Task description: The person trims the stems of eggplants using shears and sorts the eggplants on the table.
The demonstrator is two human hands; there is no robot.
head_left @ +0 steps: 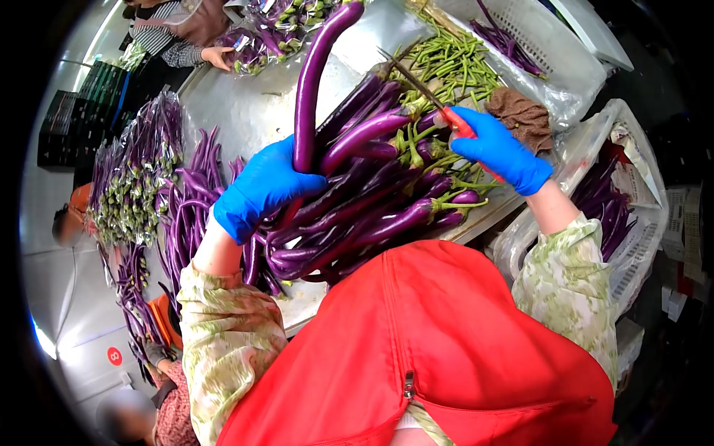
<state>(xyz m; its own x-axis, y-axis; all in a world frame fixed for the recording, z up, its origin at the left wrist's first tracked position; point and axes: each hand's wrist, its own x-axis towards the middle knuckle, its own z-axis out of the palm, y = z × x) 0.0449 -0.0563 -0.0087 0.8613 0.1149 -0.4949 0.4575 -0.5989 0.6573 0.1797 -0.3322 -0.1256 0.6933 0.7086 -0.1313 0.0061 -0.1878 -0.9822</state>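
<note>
My left hand (269, 186), in a blue glove, is closed around a long purple eggplant (315, 85) that stands upright above the pile. My right hand (502, 149), also gloved in blue, grips scissors (460, 125) with red handles. Their dark blades (413, 79) point up and left, apart from the held eggplant. Between and below both hands lies a heap of long eggplants (364, 215), most with their green stems toward the right. The fingers of my right hand partly hide the handles.
Cut green stems (457, 59) lie on the metal table (260, 104) beside a brown cloth (519, 115). White crates (573, 63) with eggplants stand at right. Bagged eggplants (141, 156) are at left. A co-worker's hand (217, 57) touches a bag at the top; other people are at left.
</note>
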